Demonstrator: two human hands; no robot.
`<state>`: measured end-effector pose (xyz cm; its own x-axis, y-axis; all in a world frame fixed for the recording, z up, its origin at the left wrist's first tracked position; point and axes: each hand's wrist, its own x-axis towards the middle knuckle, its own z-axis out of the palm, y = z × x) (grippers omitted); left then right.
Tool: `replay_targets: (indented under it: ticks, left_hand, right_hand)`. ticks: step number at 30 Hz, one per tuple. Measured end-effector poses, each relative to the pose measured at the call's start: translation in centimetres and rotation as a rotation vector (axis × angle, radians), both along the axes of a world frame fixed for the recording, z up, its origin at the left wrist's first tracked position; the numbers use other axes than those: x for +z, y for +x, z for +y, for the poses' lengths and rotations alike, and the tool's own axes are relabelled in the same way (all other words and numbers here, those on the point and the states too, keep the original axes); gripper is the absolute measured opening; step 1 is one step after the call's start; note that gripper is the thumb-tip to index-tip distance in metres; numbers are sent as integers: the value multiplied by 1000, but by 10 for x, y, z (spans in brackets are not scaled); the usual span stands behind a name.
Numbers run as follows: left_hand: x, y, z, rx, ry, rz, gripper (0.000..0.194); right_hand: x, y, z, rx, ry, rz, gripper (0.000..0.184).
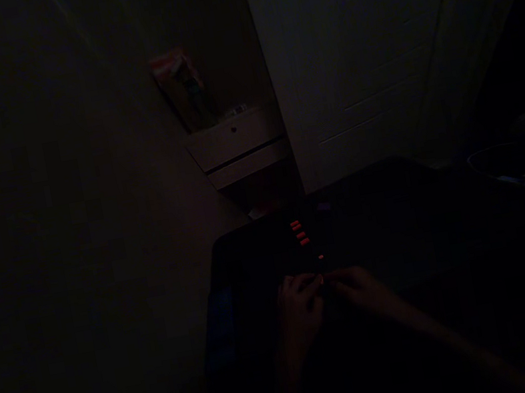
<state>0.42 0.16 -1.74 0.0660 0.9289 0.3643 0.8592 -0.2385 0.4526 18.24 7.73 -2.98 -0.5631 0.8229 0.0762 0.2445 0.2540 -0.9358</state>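
Two bare forearms come up from the bottom of my view, dim enough that I lose their edges in the dark. At their ends, the left hand (297, 300) has its fingers bent and appears to pinch a small reddish piece (321, 279). Fingertips of the right hand (357, 285) come together at the same piece from the other side; whether they grip or only touch it, I cannot tell.

Just beyond the fingers, a tiny red bit (320, 256) lies apart on the dark tabletop (258, 258). Farther out, four red bars (300, 235) lie one behind another in a short row. From that I would judge the handling to be under way: four pieces laid out, one loose, one at the fingers. How many remain, or whether any is finished, I cannot tell in this light.

Near the far edge I make out a small purple item (324, 206), and at the left edge a blue patch (221, 322) that I cannot identify.

Past the tabletop stands a pale drawer unit (237, 143), its contents hidden from me. A packet (182, 85) with some red on it leans on top, and I cannot see inside. Beside the unit rises a pale panel (345, 60).
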Motion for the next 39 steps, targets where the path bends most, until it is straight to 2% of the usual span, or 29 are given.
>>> replay_targets:
  ticks: [8, 14, 19, 24, 29, 33, 39]
  left_hand:
    - [3, 3, -4, 11, -21, 1, 52]
    - [-4, -1, -2, 42, -21, -114, 36]
    - [-12, -1, 3, 93, 17, -146, 32]
    - [-14, 2, 8, 163, 19, -146, 15]
    - [-15, 3, 10, 133, 0, -121, 5]
    - [-15, 2, 8, 112, 13, -147, 11]
    - [-14, 2, 6, 100, 22, -170, 17]
  right_hand:
    - [8, -1, 1, 24, -35, 33, 38]
    - [3, -3, 0, 5, -8, 34, 36]
    - [-5, -4, -2, -56, 60, -2, 35]
    - [-5, -3, -4, -65, 87, -14, 31]
    - [-3, -3, -5, -96, 77, -47, 35]
    - [-6, -2, -6, -122, 96, -51, 34]
    - [-8, -1, -7, -87, 132, -38, 35]
